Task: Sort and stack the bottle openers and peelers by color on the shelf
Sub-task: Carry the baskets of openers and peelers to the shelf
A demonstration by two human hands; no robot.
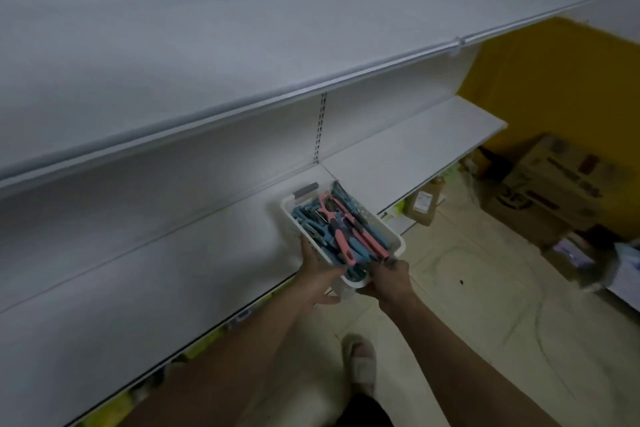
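The basket (394, 240) is white with a grey handle and small perforations. Inside lie blue tools (356, 248) and pink tools (343, 243). The shelf (173, 270) is white, the wall (554, 80) yellow, the boxes (554, 191) brown.

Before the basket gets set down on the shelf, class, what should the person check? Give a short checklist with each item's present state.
1. Both hands hold the basket: left hand and right hand grip its near end: ok.
2. Tools stay inside the basket: ok.
3. Shelf has bare room beside the basket: ok.
4. Basket rests on the shelf: cannot tell.
5. Pink and blue tools separated: not ok, mixed.
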